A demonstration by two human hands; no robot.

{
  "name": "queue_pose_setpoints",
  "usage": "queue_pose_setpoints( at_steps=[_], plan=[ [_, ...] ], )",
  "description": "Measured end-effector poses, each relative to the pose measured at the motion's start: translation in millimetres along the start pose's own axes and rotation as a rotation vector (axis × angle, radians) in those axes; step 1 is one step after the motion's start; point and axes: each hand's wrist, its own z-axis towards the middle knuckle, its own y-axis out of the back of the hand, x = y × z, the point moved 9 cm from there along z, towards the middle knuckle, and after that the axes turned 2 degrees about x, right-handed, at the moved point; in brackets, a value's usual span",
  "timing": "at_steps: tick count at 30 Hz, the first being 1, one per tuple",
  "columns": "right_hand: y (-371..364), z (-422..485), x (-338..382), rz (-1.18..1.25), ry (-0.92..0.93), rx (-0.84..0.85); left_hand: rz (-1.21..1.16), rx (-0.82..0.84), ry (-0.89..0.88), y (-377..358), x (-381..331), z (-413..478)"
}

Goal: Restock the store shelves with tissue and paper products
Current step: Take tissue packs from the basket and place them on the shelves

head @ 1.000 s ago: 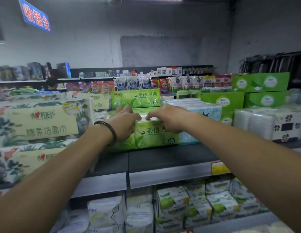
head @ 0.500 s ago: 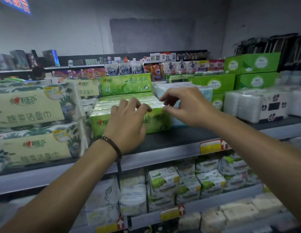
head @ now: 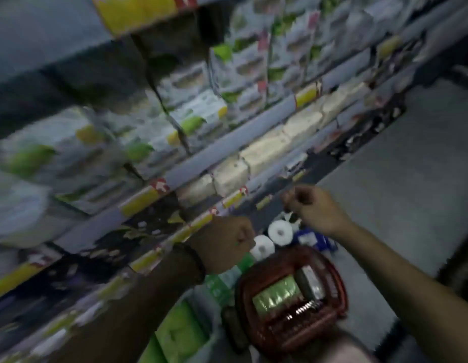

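Left hand [head: 227,244] and right hand [head: 314,208] hover over the red basket [head: 340,292], fingers curled; blur hides any hold.

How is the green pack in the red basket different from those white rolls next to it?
The green pack is green and flat with straight sides; the white rolls are white and round with a hole in the middle. The green pack lies inside the red basket; the white rolls sit outside it. Both are down low.
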Motion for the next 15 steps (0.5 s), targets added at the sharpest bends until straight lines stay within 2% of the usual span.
queue_pose_setpoints(
  at_steps=[3,5,8,12,15],
  plan=[
    [-31.6,-16.5,-162.3,0.039,-0.310,0.020,-0.081,0.131,0.128,-114.5,58.3,42.4],
    [-57.8,-28.9,-247.6,0.039,-0.466,0.056,-0.116,0.241,0.235,-193.9,94.2,64.9],
    [-104.2,-45.2,-370.5,0.037,-0.707,0.154,-0.165,0.362,0.303,-304.3,130.7,96.8],
    [-159.2,-46.1,-525.4,-0.033,-0.836,0.162,-0.223,0.456,0.378,-444.1,177.2,142.0],
    [-173.5,-19.5,-595.2,-0.132,-0.893,0.102,-0.239,0.577,0.345,-539.8,202.3,179.4]
  ],
)
